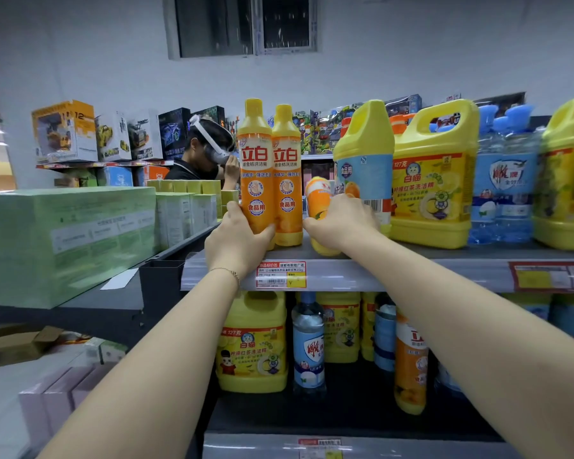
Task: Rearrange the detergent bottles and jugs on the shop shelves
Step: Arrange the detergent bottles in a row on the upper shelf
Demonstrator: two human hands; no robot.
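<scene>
A pale wall (80, 61) is backing the shop, and a dark upper shelf (444, 270) is carrying the stock. Three yellow jugs (433, 180) are standing along its right part, with two clear blue bottles (504, 183) between the second and third. Two tall orange bottles (287, 173) are standing upright at its left end. The left hand (237, 240) is curling round the base of the leftmost orange bottle (255, 167). The right hand (342, 223) is gripping a third orange bottle (317, 197), which is tilting between the upright pair and the jugs.
</scene>
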